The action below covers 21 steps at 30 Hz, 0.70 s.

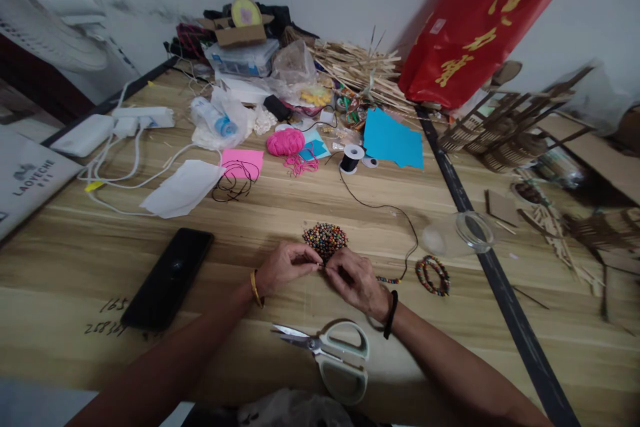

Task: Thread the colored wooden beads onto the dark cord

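My left hand (290,267) pinches a tiny object at its fingertips, seemingly a bead, just in front of a pile of multicoloured beads (326,237). Fingertip to fingertip with it, my right hand (356,278) is closed on the black cord (411,240), though the fingers mostly hide the held part. Several beads are threaded on this cord (389,279) just right of the hand. The cord runs back to a white spool of black cord (351,158). A beaded bracelet (433,275) lies at the right. Scissors (325,350) with pale green handles rest slightly open nearer me.
A black phone (169,277) lies at left. Behind are black cord loops (237,180), pink yarn (285,142), blue paper (393,139) and white paper (183,188). A clear round container (474,232) stands right, near the dark table strip (500,280). White cables (135,160) trail left.
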### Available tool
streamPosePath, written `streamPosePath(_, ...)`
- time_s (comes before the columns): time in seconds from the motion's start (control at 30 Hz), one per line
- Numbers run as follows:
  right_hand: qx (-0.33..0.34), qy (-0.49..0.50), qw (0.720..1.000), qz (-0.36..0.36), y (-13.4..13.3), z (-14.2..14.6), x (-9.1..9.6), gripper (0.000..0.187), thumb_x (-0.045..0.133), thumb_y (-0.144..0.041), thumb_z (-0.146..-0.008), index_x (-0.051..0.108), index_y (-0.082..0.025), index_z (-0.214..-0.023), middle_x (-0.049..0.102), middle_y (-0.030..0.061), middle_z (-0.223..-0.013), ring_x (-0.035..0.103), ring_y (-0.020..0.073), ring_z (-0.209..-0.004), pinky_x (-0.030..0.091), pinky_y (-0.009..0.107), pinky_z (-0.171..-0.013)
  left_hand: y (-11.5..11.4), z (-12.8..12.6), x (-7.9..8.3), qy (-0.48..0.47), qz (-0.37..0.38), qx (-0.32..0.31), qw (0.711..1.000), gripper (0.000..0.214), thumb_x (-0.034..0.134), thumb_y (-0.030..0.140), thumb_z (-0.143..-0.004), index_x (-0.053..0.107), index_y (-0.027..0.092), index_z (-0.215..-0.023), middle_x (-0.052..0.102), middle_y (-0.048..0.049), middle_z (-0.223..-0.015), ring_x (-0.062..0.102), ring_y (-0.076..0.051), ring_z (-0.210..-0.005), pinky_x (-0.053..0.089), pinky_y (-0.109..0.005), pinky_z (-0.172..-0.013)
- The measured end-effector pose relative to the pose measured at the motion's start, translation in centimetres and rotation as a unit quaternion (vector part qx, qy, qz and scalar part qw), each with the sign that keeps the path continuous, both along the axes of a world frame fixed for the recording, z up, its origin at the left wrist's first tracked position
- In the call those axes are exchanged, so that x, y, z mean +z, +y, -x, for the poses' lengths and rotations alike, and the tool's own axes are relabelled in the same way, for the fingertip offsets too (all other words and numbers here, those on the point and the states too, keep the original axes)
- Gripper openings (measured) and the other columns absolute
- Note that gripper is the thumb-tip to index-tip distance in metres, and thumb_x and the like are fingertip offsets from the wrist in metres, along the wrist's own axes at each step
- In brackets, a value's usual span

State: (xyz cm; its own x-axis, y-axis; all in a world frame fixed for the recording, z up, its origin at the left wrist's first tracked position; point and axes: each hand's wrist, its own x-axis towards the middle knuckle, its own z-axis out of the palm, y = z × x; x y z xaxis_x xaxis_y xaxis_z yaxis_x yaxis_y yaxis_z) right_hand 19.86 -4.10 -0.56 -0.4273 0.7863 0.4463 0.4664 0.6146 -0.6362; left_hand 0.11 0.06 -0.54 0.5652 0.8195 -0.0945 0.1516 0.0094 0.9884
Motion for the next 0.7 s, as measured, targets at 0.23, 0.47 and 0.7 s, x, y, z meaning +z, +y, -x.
streamPosePath(0.23, 0.0, -0.003, 1.0, 0.003, 0.04, 0.02, -0.05, 0.008, 0.048, -0.017, -0.091, 0.052, -0.02, -0.085, 0.059, 0.0042, -0.076, 0.054, 0.0146, -0.068, 0.043, 0.025, -0.061, 0.02, -0.02, -0.13, -0.002, 0.009, -0.004, 1.0, 0.015, 0.066, 0.021, -0.072, 0.068, 0.01, -0.082, 0.07, -0.006, -0.078, 0.063, -0.013, -0.071, 0.049, -0.023, -0.068)
streamPosePath(0.47, -0.006, 0.008, 1.0, 0.007, 0.03, -0.06, -0.4, 0.007, 0.05, -0.017, -0.09, 0.053, -0.019, -0.084, 0.058, 0.0033, -0.074, 0.053, 0.0141, -0.067, 0.043, 0.025, -0.06, 0.01, 0.0, -0.1, -0.002, 0.012, 0.003, 1.0, 0.016, 0.066, 0.022, -0.072, 0.068, 0.01, -0.083, 0.07, -0.006, -0.079, 0.063, -0.013, -0.071, 0.049, -0.024, -0.069)
streamPosePath(0.7, -0.004, 0.001, 1.0, 0.015, 0.08, -0.01, -0.29, 0.008, 0.048, -0.018, -0.091, 0.052, -0.019, -0.084, 0.058, 0.0036, -0.075, 0.053, 0.0143, -0.068, 0.043, 0.025, -0.061, 0.01, -0.05, 0.08, -0.01, 0.016, -0.003, 1.0, 0.016, 0.066, 0.023, -0.072, 0.067, 0.01, -0.082, 0.069, -0.0054, -0.078, 0.063, -0.013, -0.071, 0.049, -0.024, -0.069)
